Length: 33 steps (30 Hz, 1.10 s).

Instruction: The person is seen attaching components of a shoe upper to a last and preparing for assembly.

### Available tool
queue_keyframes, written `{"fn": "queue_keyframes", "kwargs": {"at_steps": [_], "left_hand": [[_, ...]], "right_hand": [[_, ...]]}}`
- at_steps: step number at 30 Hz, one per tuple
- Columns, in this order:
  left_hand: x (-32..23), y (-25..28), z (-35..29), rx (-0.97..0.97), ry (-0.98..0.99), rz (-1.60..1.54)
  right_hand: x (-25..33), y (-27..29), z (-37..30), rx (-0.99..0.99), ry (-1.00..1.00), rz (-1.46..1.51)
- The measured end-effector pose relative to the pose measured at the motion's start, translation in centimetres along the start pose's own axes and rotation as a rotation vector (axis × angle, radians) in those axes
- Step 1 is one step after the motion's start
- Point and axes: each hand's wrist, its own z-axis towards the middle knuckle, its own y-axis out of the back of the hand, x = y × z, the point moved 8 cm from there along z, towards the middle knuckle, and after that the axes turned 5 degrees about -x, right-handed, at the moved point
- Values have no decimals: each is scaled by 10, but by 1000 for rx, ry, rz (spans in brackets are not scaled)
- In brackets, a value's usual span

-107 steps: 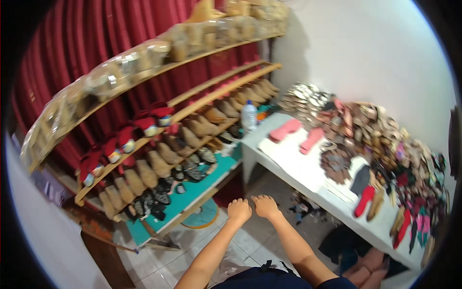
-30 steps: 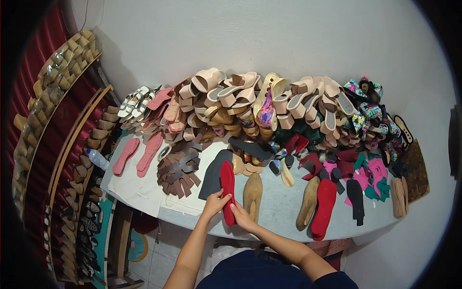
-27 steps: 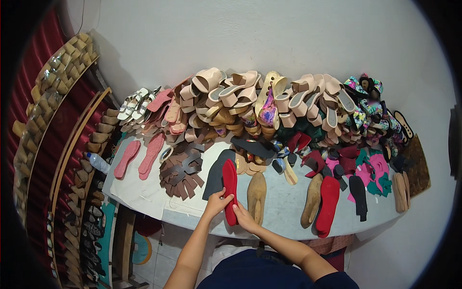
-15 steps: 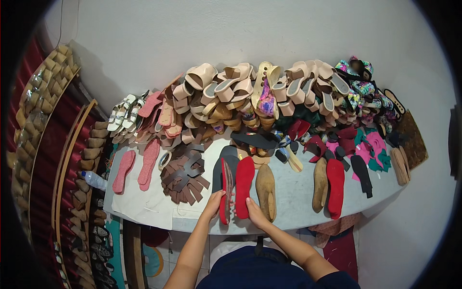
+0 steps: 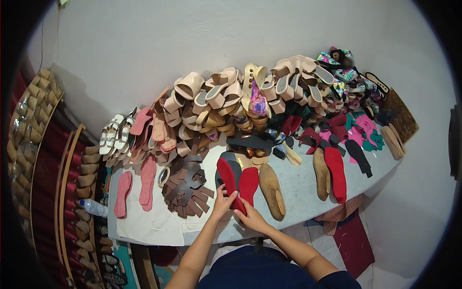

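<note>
Two red shoe insoles are at my hands, over the near edge of the table. My left hand (image 5: 223,203) is closed around the side of the front red insole (image 5: 227,174), which leans to the left with its red face up. My right hand (image 5: 253,219) pinches the lower end of that insole. Partly behind it is the second red insole (image 5: 249,185); its lower end is hidden, so I cannot tell if my right hand also grips it. Beneath lie dark grey soles (image 5: 233,160). A brown shoe last (image 5: 272,192) lies just to the right.
Another brown last (image 5: 321,174) and red insole (image 5: 335,174) lie further right. Brown straps (image 5: 186,192) and pink insoles (image 5: 123,194) are on the left. Beige heeled sandals (image 5: 223,91) are heaped along the wall. A shelf of lasts (image 5: 86,180) and a bottle (image 5: 94,207) stand left.
The left insole has turned from its edge to show its red face and now overlaps the second one. My right hand has moved to its lower end. The view has shifted slightly.
</note>
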Motion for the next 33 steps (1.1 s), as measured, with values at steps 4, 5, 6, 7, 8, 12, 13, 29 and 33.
{"fn": "queue_keyframes", "kwargs": {"at_steps": [4, 5, 6, 7, 8, 12, 13, 29, 33], "left_hand": [[-9, -12, 7, 50, 48, -164], [-2, -14, 10, 115, 154, -310], [-9, -17, 12, 129, 158, -308], [-11, -26, 10, 203, 282, -540], [-16, -37, 6, 275, 409, -771], [-4, -42, 7, 375, 490, -1035], [4, -42, 6, 372, 519, -1046], [18, -41, 0, 329, 576, -1092], [24, -43, -5, 309, 599, -1102]], "right_hand": [[-22, 9, 8, -114, 6, -98], [-20, 8, 11, -67, 24, 224], [-17, 9, 12, -29, 40, 545], [-18, 11, 11, -44, 38, 544], [-20, 6, 10, 19, 12, 547], [6, -1, 11, 156, -7, 399], [16, 3, 12, 202, -45, 20], [-46, 126, 23, -464, 94, -285], [-81, 128, 30, -366, -128, -115]]}}
